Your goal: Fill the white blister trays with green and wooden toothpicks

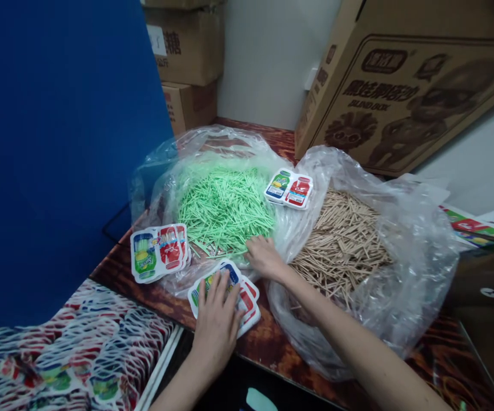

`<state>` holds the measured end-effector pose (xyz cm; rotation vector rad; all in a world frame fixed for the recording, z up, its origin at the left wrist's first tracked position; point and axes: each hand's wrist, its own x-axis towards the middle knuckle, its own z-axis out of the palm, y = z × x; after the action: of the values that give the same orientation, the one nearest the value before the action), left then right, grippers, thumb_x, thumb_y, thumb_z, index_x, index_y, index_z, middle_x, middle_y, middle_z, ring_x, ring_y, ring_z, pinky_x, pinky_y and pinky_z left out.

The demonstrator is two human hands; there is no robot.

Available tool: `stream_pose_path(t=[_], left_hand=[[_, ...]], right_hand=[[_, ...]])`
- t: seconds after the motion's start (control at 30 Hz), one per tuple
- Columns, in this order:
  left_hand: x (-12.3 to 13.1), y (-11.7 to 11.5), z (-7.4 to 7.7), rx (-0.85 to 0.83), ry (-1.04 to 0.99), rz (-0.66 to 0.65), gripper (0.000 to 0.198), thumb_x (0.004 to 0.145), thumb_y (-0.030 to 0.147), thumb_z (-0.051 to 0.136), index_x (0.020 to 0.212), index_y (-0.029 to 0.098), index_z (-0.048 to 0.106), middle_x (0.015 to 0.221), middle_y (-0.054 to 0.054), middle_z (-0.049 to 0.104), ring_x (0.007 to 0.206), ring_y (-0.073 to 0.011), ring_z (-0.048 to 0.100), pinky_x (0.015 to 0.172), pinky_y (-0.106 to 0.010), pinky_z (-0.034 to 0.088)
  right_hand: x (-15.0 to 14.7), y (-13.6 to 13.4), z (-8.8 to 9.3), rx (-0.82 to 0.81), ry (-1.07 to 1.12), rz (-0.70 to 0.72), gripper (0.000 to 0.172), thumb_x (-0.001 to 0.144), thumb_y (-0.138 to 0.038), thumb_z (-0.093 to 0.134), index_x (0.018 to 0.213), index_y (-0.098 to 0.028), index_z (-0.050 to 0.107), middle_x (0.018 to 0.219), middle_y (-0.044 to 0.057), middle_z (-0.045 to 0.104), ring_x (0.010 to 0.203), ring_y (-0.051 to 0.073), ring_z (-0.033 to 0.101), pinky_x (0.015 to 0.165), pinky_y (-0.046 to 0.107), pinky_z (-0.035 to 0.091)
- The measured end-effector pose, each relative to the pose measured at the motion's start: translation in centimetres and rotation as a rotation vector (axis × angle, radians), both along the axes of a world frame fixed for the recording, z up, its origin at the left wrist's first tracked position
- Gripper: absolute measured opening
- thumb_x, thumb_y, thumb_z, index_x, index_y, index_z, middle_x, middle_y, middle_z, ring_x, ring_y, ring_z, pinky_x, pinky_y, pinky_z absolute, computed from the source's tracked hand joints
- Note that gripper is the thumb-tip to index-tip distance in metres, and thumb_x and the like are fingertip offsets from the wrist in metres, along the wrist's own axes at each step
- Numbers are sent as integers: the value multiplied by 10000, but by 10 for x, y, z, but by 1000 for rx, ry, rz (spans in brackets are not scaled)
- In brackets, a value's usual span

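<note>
My left hand lies with fingers spread over a small stack of bottle-printed cards at the table's front edge. At the near edge of a heap of thin green sticks, my right hand has its fingers curled together on some of the sticks; the fingertips are partly hidden. The heap rests in an open clear plastic bag. Left of it is another stack of green-and-red cards. A third card stack sits between the green heap and a heap of tan sticks, under my right forearm's far side.
A second clear bag surrounds the tan sticks. Cardboard boxes and a large printed carton stand behind. A blue panel rises at left, above many stacked cards. The dark wood-patterned table ends near me.
</note>
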<state>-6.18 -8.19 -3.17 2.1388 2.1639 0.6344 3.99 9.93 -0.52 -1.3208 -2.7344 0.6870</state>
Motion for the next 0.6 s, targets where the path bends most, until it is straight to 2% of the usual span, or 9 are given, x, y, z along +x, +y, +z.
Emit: stream_pose_path(t=[0.1,0.2,0.27,0.37,0.47,0.6], left_hand=[[3,-3,-7,-41,25,-53,477,857,271,554,1327,207,499,1474,-150,398,1376,-330,313,1078,-601,261],[0,-2,-14,-51,63,-80,550,839,293,580,1368,209,455,1482,-158,381,1377,-341,307,1067,-595,279],[-3,-1,-15,-60,76,-95,562,832,304,588,1370,210,454,1485,-158,377,1376,-343,307,1066,-590,286],[-5,0,-12,-82,85,-107,540,838,310,579,1357,211,471,1478,-158,389,1369,-346,322,1058,-596,296],[-5,0,-11,-85,82,-111,523,848,314,566,1354,219,473,1476,-153,394,1368,-346,324,1052,-606,301],[-6,-2,-13,-96,75,-123,536,844,292,572,1362,214,459,1482,-156,382,1374,-348,312,1055,-606,295]], right_hand=[[0,16,3,-236,234,-150,49,783,-174,545,734,-172,543,798,43,628,851,207,532,808,336,359],[-3,31,6,-359,368,-201,59,757,-164,526,703,-185,513,617,-29,587,636,140,516,663,261,394],[-4,40,8,-442,495,-239,91,769,-184,511,679,-184,500,567,-38,570,567,117,510,605,236,404],[-4,50,14,-563,682,-281,160,789,-239,525,644,-176,501,542,-20,565,541,119,553,573,242,442],[0,54,20,-673,820,-284,156,781,-282,575,680,-165,547,537,-12,563,522,136,575,548,274,474],[6,58,29,-739,1021,-296,160,773,-312,644,759,-177,560,613,-8,622,599,154,633,690,335,515]])
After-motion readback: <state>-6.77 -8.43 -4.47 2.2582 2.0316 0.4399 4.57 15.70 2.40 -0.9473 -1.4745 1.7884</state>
